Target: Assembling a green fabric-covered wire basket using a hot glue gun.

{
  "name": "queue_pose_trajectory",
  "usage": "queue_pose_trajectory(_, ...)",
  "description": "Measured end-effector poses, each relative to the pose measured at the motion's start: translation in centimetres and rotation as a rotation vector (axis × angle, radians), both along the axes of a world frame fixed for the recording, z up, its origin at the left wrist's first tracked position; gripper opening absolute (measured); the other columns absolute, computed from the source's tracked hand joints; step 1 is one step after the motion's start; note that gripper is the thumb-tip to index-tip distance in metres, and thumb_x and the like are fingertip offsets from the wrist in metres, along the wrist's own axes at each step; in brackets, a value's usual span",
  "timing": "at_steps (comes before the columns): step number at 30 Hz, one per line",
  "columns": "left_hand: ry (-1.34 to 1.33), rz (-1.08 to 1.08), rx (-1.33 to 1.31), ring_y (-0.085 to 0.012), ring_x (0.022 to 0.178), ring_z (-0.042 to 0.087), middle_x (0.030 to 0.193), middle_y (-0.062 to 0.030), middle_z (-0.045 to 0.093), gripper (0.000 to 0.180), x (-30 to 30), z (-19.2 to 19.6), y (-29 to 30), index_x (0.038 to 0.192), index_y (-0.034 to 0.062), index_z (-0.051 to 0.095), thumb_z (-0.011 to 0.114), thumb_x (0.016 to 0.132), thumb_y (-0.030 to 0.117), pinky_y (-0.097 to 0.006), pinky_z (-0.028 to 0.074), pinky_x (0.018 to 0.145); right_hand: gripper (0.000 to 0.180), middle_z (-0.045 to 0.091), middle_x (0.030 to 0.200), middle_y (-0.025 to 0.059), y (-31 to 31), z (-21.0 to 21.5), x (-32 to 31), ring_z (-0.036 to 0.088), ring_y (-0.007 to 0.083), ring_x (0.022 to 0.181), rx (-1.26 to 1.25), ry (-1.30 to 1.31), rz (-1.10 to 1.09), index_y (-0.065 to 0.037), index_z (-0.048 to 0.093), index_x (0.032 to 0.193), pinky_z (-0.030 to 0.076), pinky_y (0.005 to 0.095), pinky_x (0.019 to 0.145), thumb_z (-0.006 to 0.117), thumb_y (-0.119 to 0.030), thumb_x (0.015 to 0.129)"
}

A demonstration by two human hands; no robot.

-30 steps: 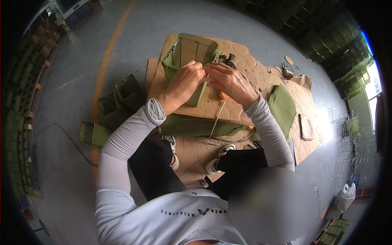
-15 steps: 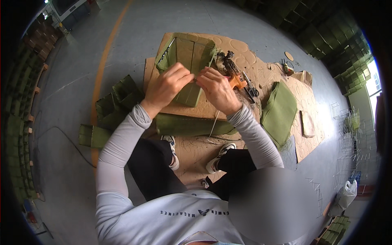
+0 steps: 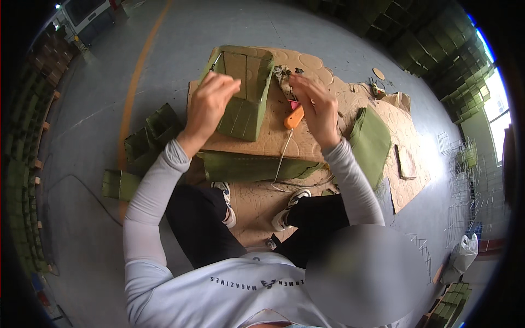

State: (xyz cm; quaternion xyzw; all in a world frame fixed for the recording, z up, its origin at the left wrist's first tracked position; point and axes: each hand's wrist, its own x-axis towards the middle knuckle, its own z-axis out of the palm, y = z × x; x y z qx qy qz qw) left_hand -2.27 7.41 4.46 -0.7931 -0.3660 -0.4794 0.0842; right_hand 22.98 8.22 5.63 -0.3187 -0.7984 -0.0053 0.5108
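Observation:
A green fabric-covered box (image 3: 240, 120) with thin wires along its inside lies on cardboard in front of me. My left hand (image 3: 212, 101) is over its left side, fingertips drawn together in a pinch. Whatever they hold, if anything, is too small to make out. To the right of the box, apart from it, my right hand (image 3: 318, 104) is raised with its fingers stretched out, slightly blurred. Beside that hand is an orange-handled tool (image 3: 294, 117) resembling a glue gun, with a pale cord; the hand partly hides it.
Folded green fabric (image 3: 371, 150) lies on cardboard (image 3: 402, 188) to the right. Several small green boxes (image 3: 147, 139) sit on the floor at left. A long green piece (image 3: 251, 167) lies before my feet. Stacked green boxes line both sides; wire frames (image 3: 462, 180) stand far right.
My hands were together over the box's near right edge; now they are apart, the left moved left and the right moved right. The orange tool's handle shows more fully.

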Motion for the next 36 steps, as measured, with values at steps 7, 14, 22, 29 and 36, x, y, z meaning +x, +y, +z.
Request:
queue_pose_trajectory(7,0.123,0.028,0.105,-0.0243,0.088,0.06,0.094,-0.0064,0.065,0.028,1.0,-2.5,-1.7,0.096,-0.0012,0.068,0.076,0.07,-0.003,-0.034,0.053,0.074,0.021,0.067,0.109,0.0159,-2.3,-4.8,-2.8,0.065,0.0299,0.108,-0.067,0.075,0.017,0.004,0.065,0.102,0.053,0.0364,0.091,0.068,0.004,0.081)
queue_pose_trajectory(14,0.213,-0.173,-0.154,-0.0216,0.085,0.057,0.083,-0.0054,0.059,0.011,0.2,-1.0,0.9,0.088,0.0015,0.069,0.07,0.08,0.008,-0.033,0.051,0.075,0.03,0.063,0.112,0.0146,0.1,-3.9,-2.9,0.059,0.029,0.113,0.085,-0.282,0.108,0.004,0.064,0.106,0.051,0.0368,0.094,0.069,-0.004,0.077)
queue_pose_trajectory(22,0.366,-0.464,-0.389,-0.0251,0.078,0.053,0.079,-0.0081,0.057,0.01,0.9,0.4,3.1,0.082,-0.0005,0.067,0.071,0.079,0.009,-0.038,0.047,0.071,0.02,0.064,0.098,0.0138,3.6,-1.6,-2.0,0.061,0.031,0.098,0.043,-0.691,0.407,0.002,0.065,0.091,0.052,0.0381,0.086,0.068,-0.011,0.077)
queue_pose_trajectory(29,0.245,-0.244,-0.207,-0.0245,0.081,0.055,0.081,-0.0088,0.056,0.009,2.2,-2.6,-6.0,0.082,0.0014,0.065,0.071,0.077,0.005,-0.037,0.049,0.073,0.028,0.067,0.098,0.0137,-2.6,0.8,0.6,0.066,0.0281,0.091,0.089,-0.382,0.277,0.003,0.064,0.097,0.054,0.0374,0.076,0.076,-0.011,0.076)
queue_pose_trajectory(36,0.359,-0.217,-0.089,-0.022,0.08,0.053,0.078,-0.0056,0.051,0.012,4.2,-4.6,-9.7,0.086,0.0003,0.063,0.069,0.077,0.007,-0.033,0.048,0.07,0.03,0.06,0.068,0.0028,-10.1,-5.8,2.9,0.055,0.0088,0.061,-1.004,0.096,0.09,0.002,0.062,0.082,0.044,0.0256,0.056,0.062,-0.024,0.096)
